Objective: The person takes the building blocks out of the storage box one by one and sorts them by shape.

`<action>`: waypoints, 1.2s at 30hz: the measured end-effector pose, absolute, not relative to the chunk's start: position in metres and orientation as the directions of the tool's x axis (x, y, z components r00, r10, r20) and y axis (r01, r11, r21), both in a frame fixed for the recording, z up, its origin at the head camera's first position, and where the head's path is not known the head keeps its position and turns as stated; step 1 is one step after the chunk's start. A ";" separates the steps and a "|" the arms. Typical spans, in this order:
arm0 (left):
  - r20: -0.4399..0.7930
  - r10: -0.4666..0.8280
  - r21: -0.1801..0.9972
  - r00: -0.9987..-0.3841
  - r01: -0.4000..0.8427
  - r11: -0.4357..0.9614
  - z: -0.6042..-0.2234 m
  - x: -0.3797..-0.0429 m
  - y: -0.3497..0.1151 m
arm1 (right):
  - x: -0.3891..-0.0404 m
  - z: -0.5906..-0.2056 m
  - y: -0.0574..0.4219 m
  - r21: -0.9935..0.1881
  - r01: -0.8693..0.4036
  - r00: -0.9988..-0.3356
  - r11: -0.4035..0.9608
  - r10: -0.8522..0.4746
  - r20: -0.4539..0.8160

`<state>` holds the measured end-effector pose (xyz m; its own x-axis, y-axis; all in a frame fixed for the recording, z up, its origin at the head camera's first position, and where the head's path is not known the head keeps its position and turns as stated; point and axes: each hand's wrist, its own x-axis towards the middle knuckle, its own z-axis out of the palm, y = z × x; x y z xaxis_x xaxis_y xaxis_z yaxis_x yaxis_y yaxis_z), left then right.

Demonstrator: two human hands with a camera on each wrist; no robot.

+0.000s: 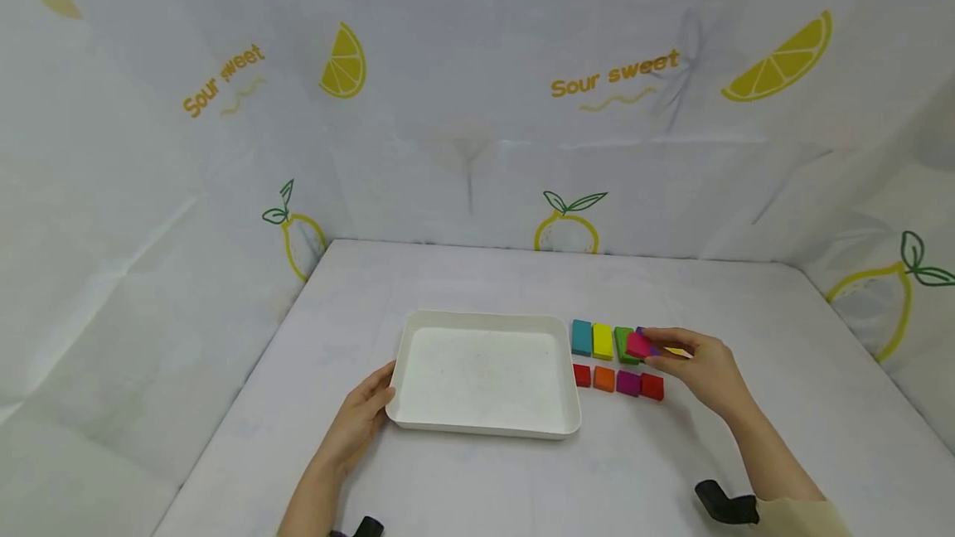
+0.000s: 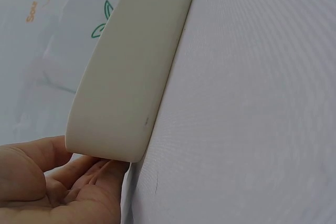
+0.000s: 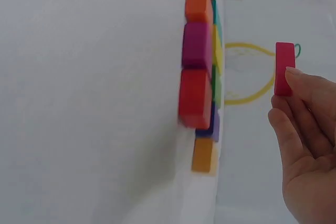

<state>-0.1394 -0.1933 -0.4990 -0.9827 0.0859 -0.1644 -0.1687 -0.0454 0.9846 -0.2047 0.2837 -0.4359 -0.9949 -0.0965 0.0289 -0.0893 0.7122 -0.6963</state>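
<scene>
A white rectangular tray lies on the table, and my left hand grips its left end. In the left wrist view, the thumb and curled fingers meet the tray's near end. My right hand pinches a pinkish-red block between thumb and fingers, raised over the block rows right of the tray. Below it in the head view are a green block and a purple-blue block, both partly covered. A yellow-orange block shows beyond them in the right wrist view, largely hidden by my hand in the head view.
In the back row, a teal block and a yellow block stand next to the tray's right side. The front row has a red block, an orange block, a purple block and another red block. Lemon-print cloth hangs around the table.
</scene>
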 end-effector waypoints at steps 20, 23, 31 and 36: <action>-0.177 0.087 0.982 -0.980 -0.181 -0.045 -0.498 -0.139 -0.191 | -0.186 -0.469 0.334 -0.664 -0.022 -0.998 0.747 -0.055 -0.028; -0.179 0.093 0.982 -0.979 -0.184 -0.042 -0.498 -0.139 -0.192 | -0.186 -0.470 0.339 -0.658 -0.021 -0.997 0.752 -0.063 -0.041; -0.180 0.079 0.982 -0.980 -0.184 -0.037 -0.499 -0.140 -0.191 | -0.184 -0.474 0.346 -0.649 0.012 -0.994 0.761 -0.060 -0.089; -0.180 0.082 0.983 -0.980 -0.183 -0.027 -0.500 -0.140 -0.192 | -0.184 -0.475 0.347 -0.635 0.035 -0.989 0.772 -0.064 -0.132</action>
<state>-0.1397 -0.1920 -0.4995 -0.9802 0.0820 -0.1805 -0.1832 -0.0265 0.9827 -0.1839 0.3465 -0.4751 -0.9892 -0.0637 -0.1317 0.0348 0.7721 -0.6345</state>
